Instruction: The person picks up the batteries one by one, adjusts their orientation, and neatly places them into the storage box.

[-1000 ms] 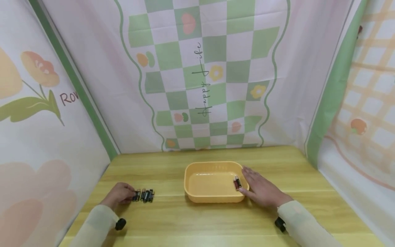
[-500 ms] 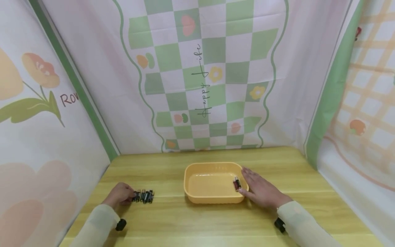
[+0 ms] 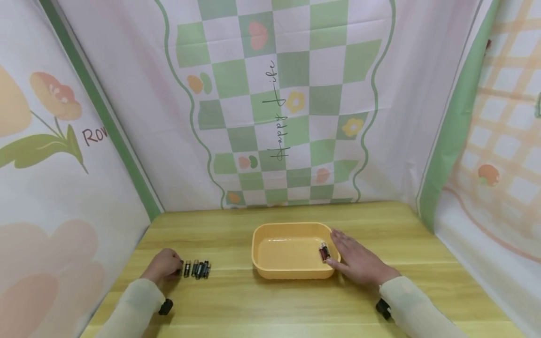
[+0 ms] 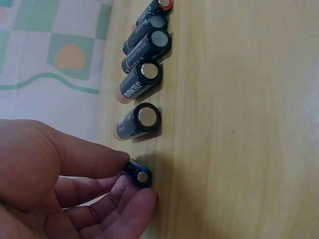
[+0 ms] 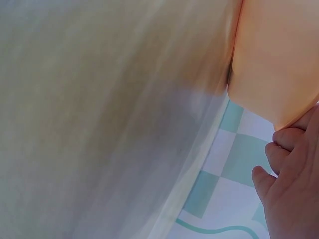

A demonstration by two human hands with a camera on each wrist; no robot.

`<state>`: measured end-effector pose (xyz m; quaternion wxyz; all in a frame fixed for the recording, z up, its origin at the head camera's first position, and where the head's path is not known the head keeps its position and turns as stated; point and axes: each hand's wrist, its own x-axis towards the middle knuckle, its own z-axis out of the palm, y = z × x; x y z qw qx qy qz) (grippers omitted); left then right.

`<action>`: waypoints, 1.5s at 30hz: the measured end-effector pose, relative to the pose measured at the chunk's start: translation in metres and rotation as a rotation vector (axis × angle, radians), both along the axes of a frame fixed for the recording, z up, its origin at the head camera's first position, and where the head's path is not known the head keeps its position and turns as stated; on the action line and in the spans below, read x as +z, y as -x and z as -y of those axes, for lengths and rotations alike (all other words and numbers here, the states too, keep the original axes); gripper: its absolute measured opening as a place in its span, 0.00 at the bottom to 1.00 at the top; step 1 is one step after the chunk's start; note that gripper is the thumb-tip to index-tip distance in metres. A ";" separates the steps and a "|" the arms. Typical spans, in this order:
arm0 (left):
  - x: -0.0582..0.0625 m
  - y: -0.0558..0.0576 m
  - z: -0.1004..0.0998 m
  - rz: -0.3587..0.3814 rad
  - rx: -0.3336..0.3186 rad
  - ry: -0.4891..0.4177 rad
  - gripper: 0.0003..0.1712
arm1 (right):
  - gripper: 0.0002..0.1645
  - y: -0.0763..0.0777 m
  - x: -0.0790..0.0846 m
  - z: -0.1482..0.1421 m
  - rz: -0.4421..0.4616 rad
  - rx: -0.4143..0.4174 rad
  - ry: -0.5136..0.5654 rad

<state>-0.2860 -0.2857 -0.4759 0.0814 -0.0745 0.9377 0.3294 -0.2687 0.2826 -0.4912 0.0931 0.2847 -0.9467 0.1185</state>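
Observation:
My left hand (image 3: pixel 162 264) pinches a small dark battery (image 4: pixel 138 174) between thumb and fingers, at the left end of a row. In the left wrist view the other batteries (image 4: pixel 139 122) lie side by side on the table, some marked Duracell. A yellow plastic basin (image 3: pixel 270 272) stands mid-table in the head view. Inside it, near the right wall, lie a few batteries (image 3: pixel 324 252). My right hand (image 3: pixel 357 258) rests against the basin's right side with its fingers extended and its thumb at the rim. The right wrist view shows those fingers touching the basin's outer wall (image 5: pixel 274 59).
The wooden table (image 3: pixel 236 305) reaches back to a green-and-white checked cloth (image 3: pixel 291 122). Patterned cloths hang along the left and right sides. Table surface lies between the battery row and the basin.
My left hand has shifted slightly left with the pinched battery, widening the gap to the neighbouring one. The right hand and the basin have stayed in place.

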 end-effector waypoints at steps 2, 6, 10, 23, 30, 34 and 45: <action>0.001 0.000 -0.001 -0.004 -0.004 0.021 0.08 | 0.49 0.000 0.001 0.000 0.004 0.001 0.006; 0.002 -0.001 -0.003 -0.014 -0.015 0.047 0.08 | 0.49 -0.001 0.000 0.000 0.002 0.000 0.010; 0.002 -0.001 -0.005 -0.028 -0.009 0.071 0.08 | 0.48 -0.001 -0.003 0.000 -0.018 -0.003 0.022; -0.001 -0.003 0.000 -0.017 -0.072 0.039 0.08 | 0.49 -0.001 -0.004 0.000 -0.021 -0.006 0.008; -0.002 -0.004 0.008 0.037 -0.038 -0.111 0.11 | 0.49 -0.002 -0.006 0.001 -0.016 -0.002 0.019; -0.004 -0.006 0.012 0.028 -0.022 -0.240 0.14 | 0.49 -0.003 -0.005 0.001 -0.008 -0.001 0.016; -0.002 -0.010 0.024 0.083 -0.030 -0.598 0.21 | 0.49 0.001 -0.002 0.000 -0.001 -0.008 0.004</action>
